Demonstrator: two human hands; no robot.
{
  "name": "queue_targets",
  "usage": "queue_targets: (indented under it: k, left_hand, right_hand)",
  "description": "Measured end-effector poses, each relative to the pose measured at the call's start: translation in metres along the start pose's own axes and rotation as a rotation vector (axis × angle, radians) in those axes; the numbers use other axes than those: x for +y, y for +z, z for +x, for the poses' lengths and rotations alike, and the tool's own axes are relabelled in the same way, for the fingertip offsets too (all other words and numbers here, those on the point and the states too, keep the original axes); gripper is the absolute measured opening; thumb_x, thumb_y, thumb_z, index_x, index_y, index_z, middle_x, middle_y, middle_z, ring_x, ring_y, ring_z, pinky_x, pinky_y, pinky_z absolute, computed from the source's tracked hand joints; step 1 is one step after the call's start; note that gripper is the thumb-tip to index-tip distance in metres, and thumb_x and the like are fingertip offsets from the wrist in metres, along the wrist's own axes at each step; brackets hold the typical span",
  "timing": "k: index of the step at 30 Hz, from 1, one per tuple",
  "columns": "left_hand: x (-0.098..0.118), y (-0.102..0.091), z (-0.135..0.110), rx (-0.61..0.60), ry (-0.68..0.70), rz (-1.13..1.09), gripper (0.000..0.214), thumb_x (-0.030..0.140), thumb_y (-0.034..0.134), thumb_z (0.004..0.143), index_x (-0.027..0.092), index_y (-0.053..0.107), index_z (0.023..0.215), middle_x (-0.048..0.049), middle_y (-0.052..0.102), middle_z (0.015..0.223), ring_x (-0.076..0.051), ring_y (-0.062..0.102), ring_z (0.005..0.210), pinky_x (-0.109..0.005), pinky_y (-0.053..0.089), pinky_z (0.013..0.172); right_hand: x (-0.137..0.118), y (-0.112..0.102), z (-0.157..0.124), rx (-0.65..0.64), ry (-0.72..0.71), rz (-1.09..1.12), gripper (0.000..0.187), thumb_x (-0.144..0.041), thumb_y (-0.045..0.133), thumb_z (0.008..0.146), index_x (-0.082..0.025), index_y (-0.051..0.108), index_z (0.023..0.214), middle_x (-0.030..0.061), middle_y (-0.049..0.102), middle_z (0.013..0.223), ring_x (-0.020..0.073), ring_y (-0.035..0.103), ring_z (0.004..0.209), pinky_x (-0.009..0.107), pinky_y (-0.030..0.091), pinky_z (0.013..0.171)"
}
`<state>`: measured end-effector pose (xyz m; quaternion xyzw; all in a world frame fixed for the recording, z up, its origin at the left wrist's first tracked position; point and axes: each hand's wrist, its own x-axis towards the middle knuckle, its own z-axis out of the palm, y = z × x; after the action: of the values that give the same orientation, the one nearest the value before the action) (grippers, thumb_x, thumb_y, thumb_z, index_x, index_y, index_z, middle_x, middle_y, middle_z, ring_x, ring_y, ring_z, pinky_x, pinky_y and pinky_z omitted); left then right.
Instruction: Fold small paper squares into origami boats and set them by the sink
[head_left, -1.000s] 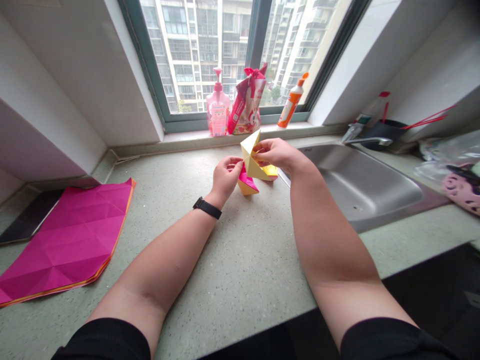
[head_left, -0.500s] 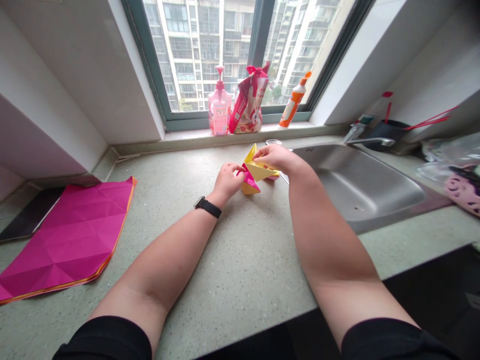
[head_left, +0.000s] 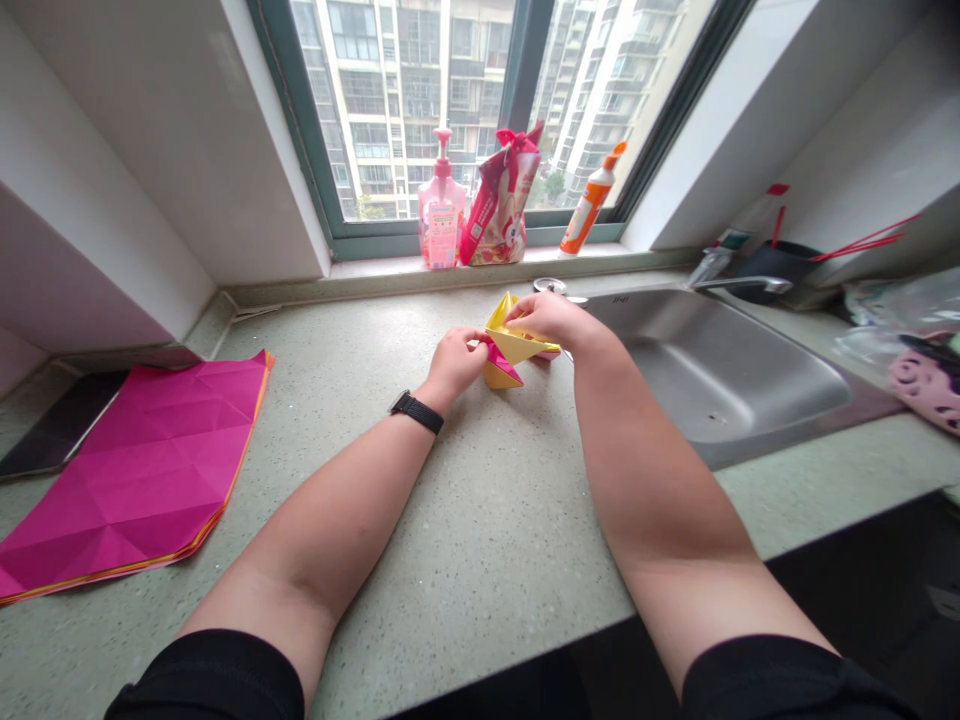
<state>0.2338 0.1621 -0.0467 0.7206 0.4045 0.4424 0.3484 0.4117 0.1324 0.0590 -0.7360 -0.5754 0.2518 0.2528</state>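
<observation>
A folded paper model in yellow and pink (head_left: 504,350) stands on the speckled green-grey countertop (head_left: 480,520), just before the sink. My left hand (head_left: 455,365) pinches its pink flap from the left, with the wrist in a black watch band (head_left: 416,412). My right hand (head_left: 544,318) grips the yellow upper part from above and hides part of the model. A yellow point sticks up between my hands.
A stack of creased magenta paper (head_left: 135,480) lies at the left, beside a dark flat tablet or phone (head_left: 64,425). To the right is a steel sink (head_left: 720,370) with a tap (head_left: 742,284). A pump bottle (head_left: 441,215), a bag (head_left: 499,198) and an orange-and-white tube (head_left: 589,205) stand on the sill.
The model has moved lower, toward the countertop, and my hands have come closer together around it. The yellow point now sticks up less. The view has tilted slightly.
</observation>
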Motion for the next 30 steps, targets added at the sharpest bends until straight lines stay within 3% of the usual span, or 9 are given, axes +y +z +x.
queue_targets:
  k: [7,16,24,30]
  left_hand:
    - [-0.003,0.001,-0.001,-0.017,0.04,0.024,0.014,0.021,0.081,0.087,0.022,0.086,0.1,-0.0092,0.08,0.103,-0.026,0.074,0.102,-0.042,0.062,0.098]
    - [-0.002,0.003,0.0,-0.031,0.041,0.026,0.012,0.018,0.078,0.086,0.02,0.083,0.096,-0.0086,0.079,0.103,-0.025,0.075,0.099,-0.041,0.061,0.097]
    - [0.002,0.002,0.002,-0.009,-0.003,0.019,0.021,0.014,0.06,0.097,0.022,0.079,0.094,-0.0073,0.082,0.105,-0.026,0.074,0.103,-0.039,0.058,0.099]
    - [0.007,-0.002,0.001,-0.004,-0.047,0.05,0.034,0.025,0.048,0.108,0.02,0.072,0.084,-0.0077,0.079,0.097,-0.025,0.072,0.101,-0.036,0.057,0.097]
  right_hand:
    - [-0.002,0.003,-0.001,0.044,-0.037,-0.069,0.015,-0.017,0.088,0.074,-0.019,0.083,0.088,0.0045,0.078,0.078,0.0185,0.069,0.07,0.025,0.05,0.058]
    - [-0.008,0.009,-0.004,0.068,-0.051,-0.146,0.014,-0.013,0.083,0.072,-0.02,0.083,0.084,0.0054,0.078,0.076,0.0207,0.07,0.07,0.026,0.049,0.057]
    - [-0.007,0.011,-0.006,-0.04,-0.07,-0.242,0.015,-0.014,0.084,0.074,-0.019,0.085,0.087,0.0046,0.075,0.069,0.0189,0.066,0.061,0.027,0.043,0.051]
    - [-0.012,0.016,-0.007,-0.05,-0.079,-0.397,0.019,-0.017,0.08,0.082,-0.016,0.086,0.099,0.0064,0.08,0.08,0.0184,0.069,0.068,0.025,0.044,0.056]
